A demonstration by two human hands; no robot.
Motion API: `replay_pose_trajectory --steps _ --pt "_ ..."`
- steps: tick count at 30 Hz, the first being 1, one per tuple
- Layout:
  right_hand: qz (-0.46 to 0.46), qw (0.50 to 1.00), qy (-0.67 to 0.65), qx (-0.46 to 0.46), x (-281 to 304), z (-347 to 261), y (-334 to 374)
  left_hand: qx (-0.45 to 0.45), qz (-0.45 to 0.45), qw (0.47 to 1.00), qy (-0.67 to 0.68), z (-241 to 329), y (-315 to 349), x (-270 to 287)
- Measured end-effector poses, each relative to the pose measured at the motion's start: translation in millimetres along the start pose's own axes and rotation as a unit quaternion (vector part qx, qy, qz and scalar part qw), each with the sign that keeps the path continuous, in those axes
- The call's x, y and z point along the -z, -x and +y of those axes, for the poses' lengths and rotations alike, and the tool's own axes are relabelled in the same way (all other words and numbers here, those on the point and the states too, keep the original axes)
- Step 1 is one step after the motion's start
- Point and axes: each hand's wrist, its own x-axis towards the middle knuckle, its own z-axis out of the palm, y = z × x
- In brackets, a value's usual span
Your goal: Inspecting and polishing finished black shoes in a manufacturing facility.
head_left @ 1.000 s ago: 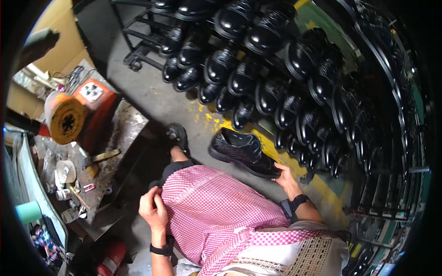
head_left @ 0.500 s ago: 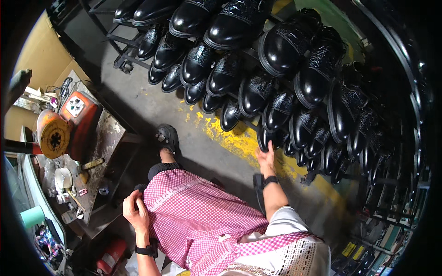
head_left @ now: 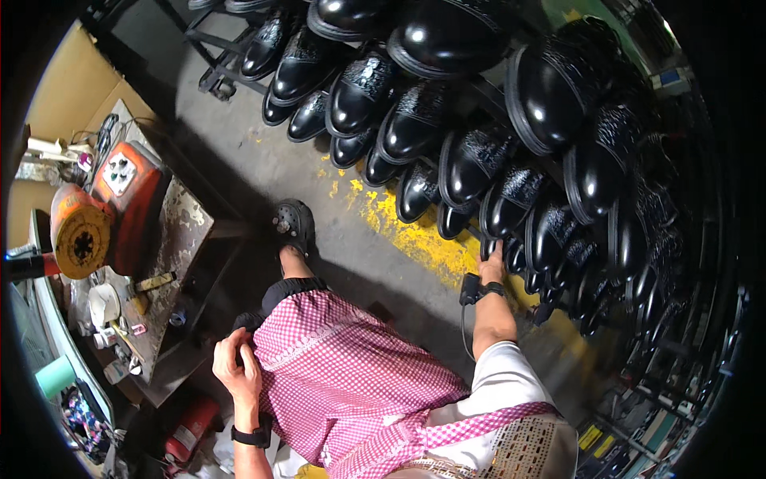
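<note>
Black glossy shoes with textured uppers, among them a large shoe (head_left: 451, 40), stand toes toward me on a tiered rack. My right hand (head_left: 492, 267) reaches to a low tier and grips the toe of a small-looking black shoe (head_left: 487, 247). Its thumb shows on one side; the other fingers are partly hidden. My left hand (head_left: 236, 366) rests beside my left knee with its fingers curled, and I see nothing in it. A pink-checked apron (head_left: 351, 363) covers my lap.
On the left, a worn workbench (head_left: 191, 215) carries an orange machine (head_left: 132, 203) with a round yellow disc, a tape roll (head_left: 104, 305) and small tools. A red fire extinguisher (head_left: 191, 431) lies below. Worn yellow paint (head_left: 423, 239) marks the floor beneath the rack.
My right hand has moved right and slightly forward, from one low shoe to the neighbouring one. The rack appears larger and shifted in view. My left hand has stayed by the knee.
</note>
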Motion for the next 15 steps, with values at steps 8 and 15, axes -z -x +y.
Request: replay_pose_trajectory --steps 8,15 --pt "-0.213 0.976 -0.021 -0.04 64 -23 -15 -0.021 -0.013 1.0 0.008 5 -11 -2" --pt "-0.264 0.957 0.041 -0.116 222 -35 54 -0.035 -0.008 0.999 0.009 4 -10 -5"
